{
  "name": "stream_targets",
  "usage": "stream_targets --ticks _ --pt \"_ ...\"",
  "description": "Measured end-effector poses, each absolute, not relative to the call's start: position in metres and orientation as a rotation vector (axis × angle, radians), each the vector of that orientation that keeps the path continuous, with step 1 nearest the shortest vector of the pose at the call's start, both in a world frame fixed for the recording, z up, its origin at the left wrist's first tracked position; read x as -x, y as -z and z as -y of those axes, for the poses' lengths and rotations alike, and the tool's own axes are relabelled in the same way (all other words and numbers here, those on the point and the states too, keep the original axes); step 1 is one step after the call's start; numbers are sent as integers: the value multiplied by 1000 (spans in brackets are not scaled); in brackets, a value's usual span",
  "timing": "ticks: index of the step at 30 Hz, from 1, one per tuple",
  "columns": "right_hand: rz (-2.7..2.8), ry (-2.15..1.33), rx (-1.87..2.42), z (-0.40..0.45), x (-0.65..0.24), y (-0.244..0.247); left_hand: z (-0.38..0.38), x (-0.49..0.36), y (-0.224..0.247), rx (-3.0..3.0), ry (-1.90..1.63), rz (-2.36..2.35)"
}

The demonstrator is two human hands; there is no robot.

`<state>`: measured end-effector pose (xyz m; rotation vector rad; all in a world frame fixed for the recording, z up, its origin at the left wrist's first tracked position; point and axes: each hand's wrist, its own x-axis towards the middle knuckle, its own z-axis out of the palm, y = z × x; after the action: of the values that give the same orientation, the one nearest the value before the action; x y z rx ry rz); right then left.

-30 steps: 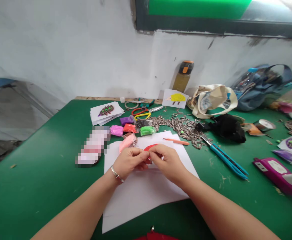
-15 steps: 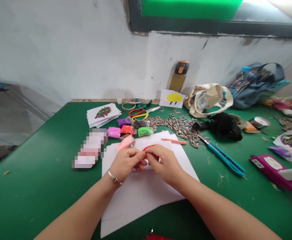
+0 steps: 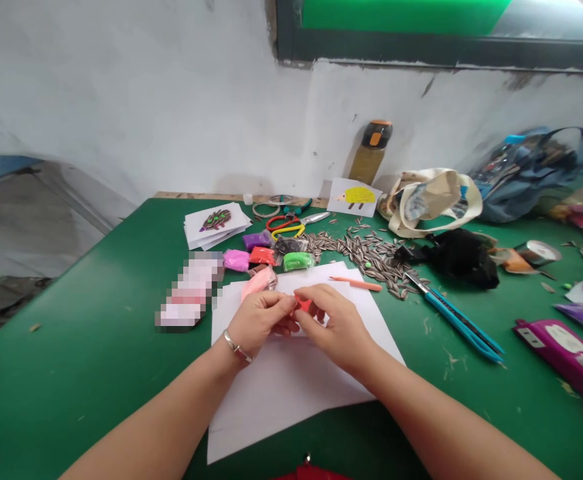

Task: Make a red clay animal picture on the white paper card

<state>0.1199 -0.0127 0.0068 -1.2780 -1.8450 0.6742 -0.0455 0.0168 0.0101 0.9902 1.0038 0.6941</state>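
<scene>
Over the white paper sheets (image 3: 291, 393), both hands meet at the fingertips. My left hand (image 3: 258, 321), with a silver bracelet at its wrist, pinches a small red piece that looks like modelling clay (image 3: 303, 305). The other side of it is pinched by my right hand (image 3: 338, 325), thumb and fingers curled around; part of the piece is hidden. Just beyond the left fingers lies a pink clay packet (image 3: 257, 283). An orange pen (image 3: 356, 283) rests on the paper beyond the right hand.
Behind are clay packets (image 3: 298, 261), scissors (image 3: 291, 228), sunflower seeds (image 3: 371, 257) and a card with a yellow hedgehog (image 3: 355, 198). Left stand cards with a seed hedgehog (image 3: 216, 222). On the right lie blue tweezers (image 3: 464, 320), a black pouch (image 3: 464, 260) and a purple device (image 3: 561, 353).
The view has turned slightly left, so the scene sits further right. The red piece showed as a thin strip along the right fingers; now a broader part shows between both hands.
</scene>
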Motion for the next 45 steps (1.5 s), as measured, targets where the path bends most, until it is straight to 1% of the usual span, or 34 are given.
stream_targets --ticks 7,18,22,27,30,33,35,38,41,45 --pt "1896 -586 1218 12 -115 -1 -15 42 -8 -891 -727 -929" --pt "1969 -420 1205 10 -118 9 -15 42 -1 -865 -687 -962" --pt "1951 -466 1202 10 -118 6 -16 42 -4 -859 -691 -991" --pt "1791 -566 1295 7 -128 0 -24 52 -11 -916 -736 -1117" --pt "1747 -548 1325 4 -135 -1 -29 57 -16 -1056 -712 -1200" --pt "1786 -518 1312 3 -136 -2 -30 58 -17 -1259 -568 -1281" --pt "1836 -497 1305 4 -134 -4 -30 58 -16 -1499 -485 -1372" --pt "1872 -468 1310 5 -133 -6 -28 59 -12 -2042 -446 -1503" --pt "1867 -450 1307 5 -134 -6 -27 56 -6 -2422 -342 -1484" --pt "1870 -458 1297 3 -134 -5 -24 51 -3 -2613 -145 -1420"
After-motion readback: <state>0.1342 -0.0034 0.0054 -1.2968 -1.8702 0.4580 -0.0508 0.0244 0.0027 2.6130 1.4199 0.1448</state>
